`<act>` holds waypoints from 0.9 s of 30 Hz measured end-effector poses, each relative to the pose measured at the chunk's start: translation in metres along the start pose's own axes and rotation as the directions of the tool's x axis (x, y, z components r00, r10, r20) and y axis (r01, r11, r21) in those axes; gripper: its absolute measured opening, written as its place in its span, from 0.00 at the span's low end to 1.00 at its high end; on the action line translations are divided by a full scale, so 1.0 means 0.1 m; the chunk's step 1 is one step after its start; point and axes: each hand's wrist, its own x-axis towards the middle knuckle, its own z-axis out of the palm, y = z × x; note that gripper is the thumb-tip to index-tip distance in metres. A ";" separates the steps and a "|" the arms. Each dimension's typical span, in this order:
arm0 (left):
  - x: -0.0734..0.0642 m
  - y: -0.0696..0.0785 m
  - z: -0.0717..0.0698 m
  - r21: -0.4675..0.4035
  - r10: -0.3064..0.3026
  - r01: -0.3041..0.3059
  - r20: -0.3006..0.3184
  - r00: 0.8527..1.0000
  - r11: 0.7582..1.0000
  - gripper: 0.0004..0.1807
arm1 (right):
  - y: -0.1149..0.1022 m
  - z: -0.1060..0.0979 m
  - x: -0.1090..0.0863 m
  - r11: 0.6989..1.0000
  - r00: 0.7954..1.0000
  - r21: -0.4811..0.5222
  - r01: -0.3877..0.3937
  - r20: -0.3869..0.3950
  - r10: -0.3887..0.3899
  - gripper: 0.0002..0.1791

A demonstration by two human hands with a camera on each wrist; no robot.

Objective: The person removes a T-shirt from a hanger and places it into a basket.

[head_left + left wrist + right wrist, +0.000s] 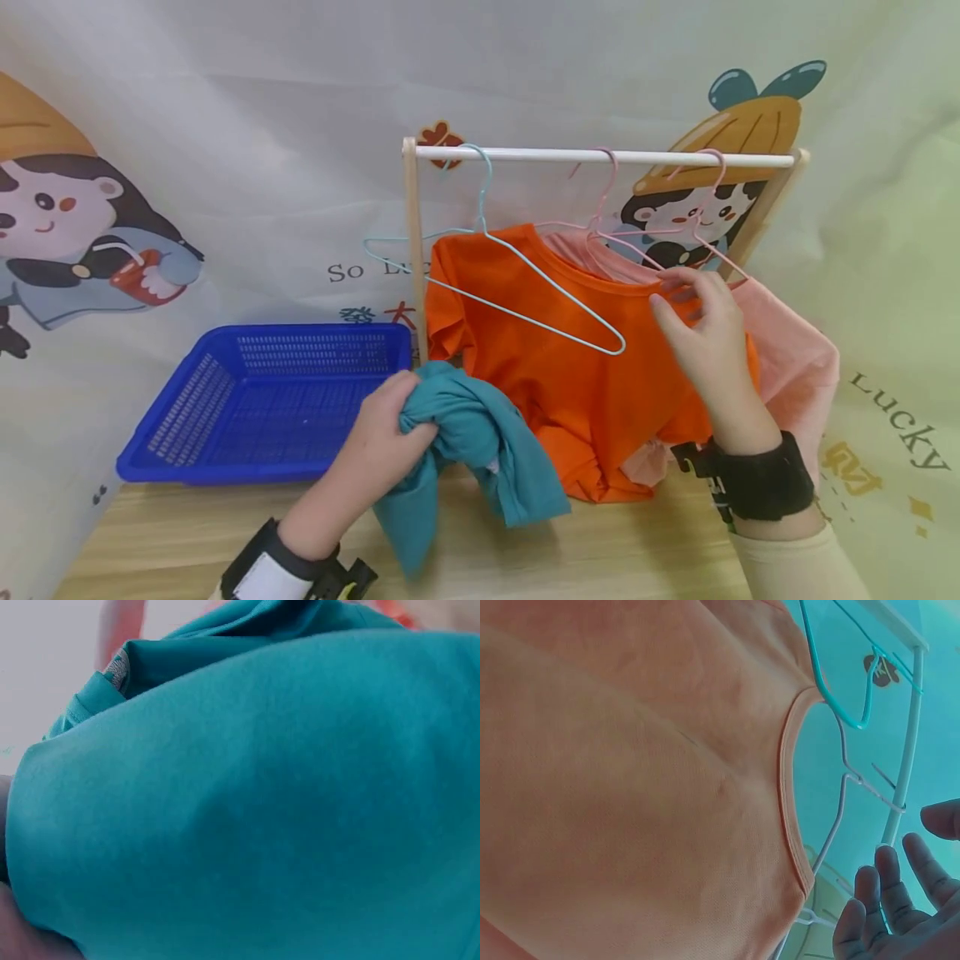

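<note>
My left hand [388,437] grips a bunched teal shirt [468,425], its loose ends hanging over the table. The same teal shirt [262,795] fills most of the left wrist view. Beside the neckline of an orange T-shirt [555,333], my right hand [708,329] is raised with fingers spread, holding nothing. The right wrist view shows its fingers [891,885] apart from the fabric. The orange T-shirt hangs on a pink hanger [607,196], in front of a pink shirt [787,358] on another pink hanger [712,192]. A bare light-blue hanger [551,292] overlaps the orange T-shirt.
A small rack with a white rail [540,155] and wooden posts [414,250] carries the hangers. To its left, a blue plastic basket [262,475] sits on the wooden table [187,533]. A printed cloth [262,167] forms the backdrop.
</note>
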 end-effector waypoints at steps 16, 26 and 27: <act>0.11 -0.02 -0.95 0.126 -0.131 0.180 -0.326 0.936 0.976 0.10 | 0.00 -0.10 0.11 0.998 0.999 -0.068 -0.017 0.050 0.020 0.15; 0.33 -0.34 -1.30 0.256 -0.091 0.262 -0.531 0.843 0.930 0.14 | 0.00 -0.13 0.14 0.992 0.996 -0.119 -0.040 0.075 0.049 0.16; 0.36 -0.38 -1.32 0.265 -0.088 0.271 -0.547 0.832 0.925 0.14 | 0.01 -0.13 0.14 0.991 0.996 -0.126 -0.040 0.078 0.050 0.16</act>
